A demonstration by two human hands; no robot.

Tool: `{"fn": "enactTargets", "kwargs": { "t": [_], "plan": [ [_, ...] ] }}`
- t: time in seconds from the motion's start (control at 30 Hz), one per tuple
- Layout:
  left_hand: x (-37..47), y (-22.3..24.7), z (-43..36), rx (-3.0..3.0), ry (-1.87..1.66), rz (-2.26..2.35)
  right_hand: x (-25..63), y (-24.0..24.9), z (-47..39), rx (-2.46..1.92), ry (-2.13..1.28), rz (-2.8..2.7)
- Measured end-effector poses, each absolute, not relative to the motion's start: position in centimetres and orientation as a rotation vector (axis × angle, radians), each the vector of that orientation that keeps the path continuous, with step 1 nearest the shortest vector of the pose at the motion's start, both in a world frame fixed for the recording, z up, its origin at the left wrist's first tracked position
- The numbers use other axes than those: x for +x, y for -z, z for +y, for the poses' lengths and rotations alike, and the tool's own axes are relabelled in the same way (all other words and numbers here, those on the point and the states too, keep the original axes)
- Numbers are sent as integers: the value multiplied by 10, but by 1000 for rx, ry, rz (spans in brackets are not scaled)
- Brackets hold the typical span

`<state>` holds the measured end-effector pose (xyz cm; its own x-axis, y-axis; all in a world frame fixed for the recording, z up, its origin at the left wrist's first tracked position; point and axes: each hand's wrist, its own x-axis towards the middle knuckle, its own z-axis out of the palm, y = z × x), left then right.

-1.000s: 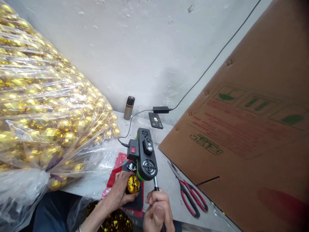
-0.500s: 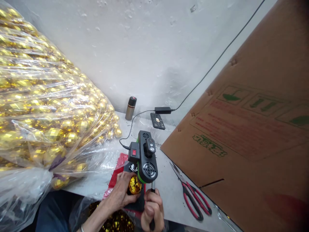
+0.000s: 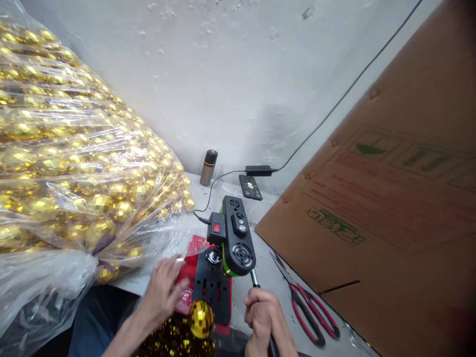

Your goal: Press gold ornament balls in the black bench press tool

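Note:
My left hand hovers with fingers apart beside the red plastic sheet, holding nothing. Just to its right, a gold faceted ball is by the front edge of a slotted black base plate; whether it touches the plate I cannot tell. Lower down shows a heap of shiny gold pieces. My right hand is wrapped round the lever handle of a small black and green bench machine with a red switch, which stands over the plate.
A clear bag of gold balls bulks on the left. Black-and-red scissors lie right of the machine, beside a large cardboard box. Toward the wall are a spray can, a phone and a power adapter with its cable.
My left hand has let go of the gold ball and drawn away to the left. The ball has dropped toward the front, out from under the machine. My right hand, still on the lever, has moved right.

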<state>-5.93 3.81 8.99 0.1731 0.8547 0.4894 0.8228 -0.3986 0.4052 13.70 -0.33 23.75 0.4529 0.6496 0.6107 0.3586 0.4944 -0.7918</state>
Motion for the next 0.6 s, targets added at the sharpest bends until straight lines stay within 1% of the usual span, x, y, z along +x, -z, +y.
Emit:
{"fn": "enactTargets", "kwargs": {
  "t": [0.07, 0.1, 0.17, 0.23, 0.4, 0.5, 0.6],
  "plan": [
    [-84, -107, 61, 2352, -973, 2096, 142, -226, -1, -1057, -202, -1176],
    [-96, -116, 73, 2347, -851, 2259, 146, -222, 1, -1027, -178, -1212],
    [-114, -131, 93, 2342, -607, 2444, 154, -215, 6, -956, -123, -1309],
    [-125, -140, 105, 2323, -534, 2516, 161, -210, 11, -887, -75, -1387],
    [-131, -145, 113, 2314, -644, 2475, 158, -210, 9, -912, -108, -1333],
    [-131, -155, 118, 2292, -815, 2354, 148, -213, 3, -994, -184, -1218],
    [-132, -166, 125, 2143, -998, 2140, 146, -213, 1, -1005, -201, -1203]
  ]
}}
